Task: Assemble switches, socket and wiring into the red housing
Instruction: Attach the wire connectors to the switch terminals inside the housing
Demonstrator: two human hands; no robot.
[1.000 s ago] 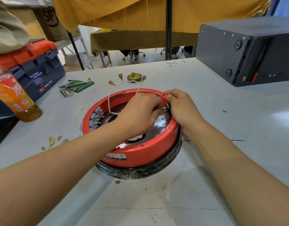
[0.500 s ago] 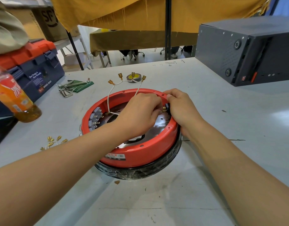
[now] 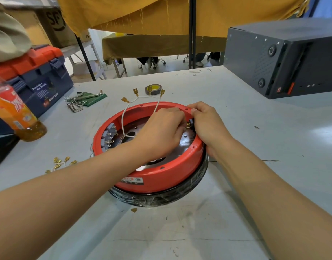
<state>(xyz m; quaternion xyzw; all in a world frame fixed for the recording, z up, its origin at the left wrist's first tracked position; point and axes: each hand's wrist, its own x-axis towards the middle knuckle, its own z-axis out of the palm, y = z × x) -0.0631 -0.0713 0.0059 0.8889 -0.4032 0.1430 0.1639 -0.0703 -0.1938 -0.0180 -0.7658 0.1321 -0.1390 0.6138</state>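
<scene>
The round red housing (image 3: 161, 174) lies open side up on a black ring on the grey table. Several grey switches (image 3: 108, 136) with brass tabs line its inner left wall. White wires (image 3: 125, 117) with brass terminals rise from its middle over the far rim. My left hand (image 3: 161, 130) reaches inside and pinches a brass terminal against a small black part (image 3: 191, 122) at the right inner wall. My right hand (image 3: 208, 126) grips the housing's right rim, with fingers on that black part. What the fingertips hold is mostly hidden.
Loose brass terminals on white wire (image 3: 61, 163) lie left of the housing. Hex keys and a green pouch (image 3: 84, 100), a tape roll (image 3: 153, 89), an orange drink bottle (image 3: 15, 111) and a blue toolbox (image 3: 34, 79) stand at the left and back. A dark metal case (image 3: 281, 57) fills the back right.
Almost nothing differs. Both hands stay at the same spot on the housing's right inner wall, with only slight finger movement.
</scene>
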